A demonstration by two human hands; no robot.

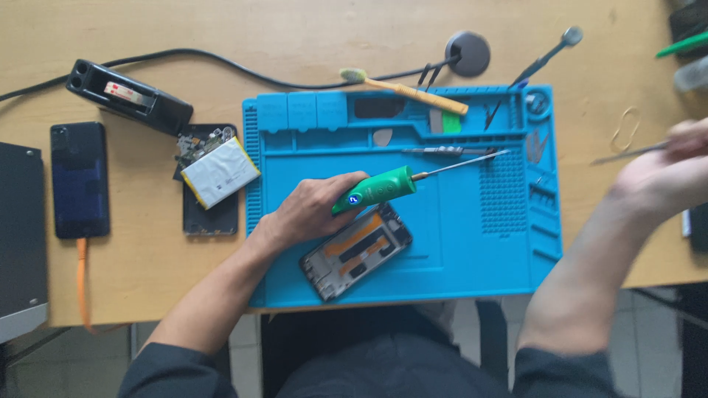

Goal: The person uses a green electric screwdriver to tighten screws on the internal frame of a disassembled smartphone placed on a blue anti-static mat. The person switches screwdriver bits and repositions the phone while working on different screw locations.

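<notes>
Two hands: left [310,214] around green screwdriver [376,189], right [664,173] gripping tweezers [627,153].

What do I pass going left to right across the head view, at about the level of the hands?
Dark phone → opened phone with white battery → left hand holding the green electric screwdriver → blue mat → right hand holding a thin, blurred metal tool.

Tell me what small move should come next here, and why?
Probably bring the right hand back over the blue mat: it is off at the table's edge with a thin metal tool, while the left hand holds the green screwdriver above the opened phone frame.
</notes>
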